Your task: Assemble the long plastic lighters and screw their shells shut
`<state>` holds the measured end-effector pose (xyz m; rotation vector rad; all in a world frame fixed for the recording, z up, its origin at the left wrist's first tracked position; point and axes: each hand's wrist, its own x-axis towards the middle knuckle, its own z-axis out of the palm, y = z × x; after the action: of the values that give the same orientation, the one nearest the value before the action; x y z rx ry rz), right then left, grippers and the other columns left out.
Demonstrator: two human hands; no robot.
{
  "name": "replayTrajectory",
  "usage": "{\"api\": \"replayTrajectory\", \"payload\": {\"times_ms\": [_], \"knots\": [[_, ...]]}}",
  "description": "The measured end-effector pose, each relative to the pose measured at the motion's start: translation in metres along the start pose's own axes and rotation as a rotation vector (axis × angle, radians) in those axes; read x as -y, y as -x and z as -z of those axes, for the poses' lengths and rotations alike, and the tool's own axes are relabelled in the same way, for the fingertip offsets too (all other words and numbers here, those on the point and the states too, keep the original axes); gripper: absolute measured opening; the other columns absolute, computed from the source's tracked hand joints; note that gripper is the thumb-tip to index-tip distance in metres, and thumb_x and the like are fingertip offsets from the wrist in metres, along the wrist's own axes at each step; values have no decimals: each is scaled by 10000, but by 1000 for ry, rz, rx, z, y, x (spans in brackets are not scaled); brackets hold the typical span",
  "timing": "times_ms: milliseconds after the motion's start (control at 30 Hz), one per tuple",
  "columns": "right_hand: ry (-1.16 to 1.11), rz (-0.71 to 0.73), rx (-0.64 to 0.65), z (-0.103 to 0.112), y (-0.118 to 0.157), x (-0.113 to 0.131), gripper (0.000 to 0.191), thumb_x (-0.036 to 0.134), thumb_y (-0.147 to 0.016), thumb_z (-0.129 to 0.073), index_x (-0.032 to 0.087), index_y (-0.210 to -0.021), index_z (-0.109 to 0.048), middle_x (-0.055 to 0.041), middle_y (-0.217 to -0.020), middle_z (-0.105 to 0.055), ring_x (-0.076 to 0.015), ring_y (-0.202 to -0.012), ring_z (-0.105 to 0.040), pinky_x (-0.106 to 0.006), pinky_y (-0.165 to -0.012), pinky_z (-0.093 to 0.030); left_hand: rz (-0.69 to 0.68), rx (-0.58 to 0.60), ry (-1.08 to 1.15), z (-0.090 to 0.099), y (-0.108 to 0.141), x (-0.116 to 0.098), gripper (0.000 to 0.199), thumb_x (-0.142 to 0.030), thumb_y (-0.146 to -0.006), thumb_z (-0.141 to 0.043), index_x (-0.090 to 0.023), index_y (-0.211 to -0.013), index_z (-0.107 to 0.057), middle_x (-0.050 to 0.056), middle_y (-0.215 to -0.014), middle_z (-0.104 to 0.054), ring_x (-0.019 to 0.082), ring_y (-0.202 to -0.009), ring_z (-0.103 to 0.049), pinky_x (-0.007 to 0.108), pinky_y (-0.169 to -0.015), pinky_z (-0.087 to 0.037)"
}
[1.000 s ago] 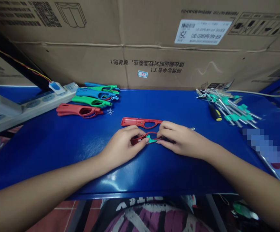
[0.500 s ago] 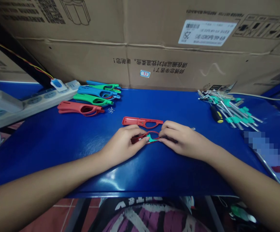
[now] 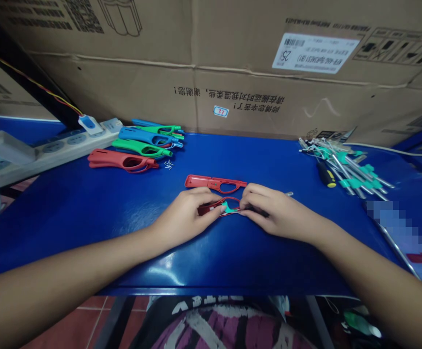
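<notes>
My left hand is closed around the handle end of a red lighter shell half, with its thumb by a green trigger in the shell. My right hand pinches the narrow front end of the same shell; its fingertips hide that joint. Past its knuckles pokes the metal tip of a rod, mostly covered by the hand. Just behind both hands a second red shell half lies with its hollow side up.
Red, green and blue lighter bodies lie at the left, beside small screws and a power strip. At the right are metal rods with green triggers and a screwdriver. A cardboard box stands behind.
The view has shifted slightly. My right fingers have moved a little at the front end of the shell; my left hand keeps its hold.
</notes>
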<state>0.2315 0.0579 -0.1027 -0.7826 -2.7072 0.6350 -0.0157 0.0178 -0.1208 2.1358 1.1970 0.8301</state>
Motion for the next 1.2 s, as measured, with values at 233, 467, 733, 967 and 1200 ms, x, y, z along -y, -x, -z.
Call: {"api": "replayTrajectory", "payload": {"times_ms": [233,467,733,967,1200], "knots": [[-43,42,46,1,1,-1,61,211,-947,-590,203,-1008,-587,-61,-1044,-586,-170,-901,-583,-290,-774,-469,3,1,30,0,0,0,177,-252,-953,-628,-180,-1051,-756,39,-881,-705,147,-760,-628,271,-681,-484],[-117,44,-23,-2,-3,-1,48,161,-937,-592,205,-951,-575,-39,-977,-605,-148,-857,-564,-255,-711,-431,8,-8,22,-2,1,1,187,-279,-958,-626,-178,-1046,-756,45,-893,-688,140,-743,-624,260,-663,-490],[-38,43,-14,-3,-2,-2,47,201,-1000,-514,204,-958,-536,-35,-949,-596,-154,-845,-557,-266,-728,-430,-38,40,-188,7,5,-5,341,-337,-958,-617,-207,-1271,-651,72,-1105,-657,208,-945,-647,349,-829,-540],[-80,15,-91,-5,-4,0,65,140,-956,-556,196,-927,-543,-34,-956,-583,-133,-798,-535,-248,-701,-417,-86,113,-342,12,5,-9,336,-279,-964,-571,-194,-1282,-638,105,-1151,-627,265,-1058,-616,424,-911,-527],[-209,-51,-167,-9,-8,1,44,135,-913,-633,177,-901,-628,17,-804,-590,-71,-582,-441,-207,-572,-364,-101,137,-271,8,4,-4,365,-242,-980,-521,-151,-1317,-627,104,-1071,-587,233,-984,-586,407,-896,-514]]}}
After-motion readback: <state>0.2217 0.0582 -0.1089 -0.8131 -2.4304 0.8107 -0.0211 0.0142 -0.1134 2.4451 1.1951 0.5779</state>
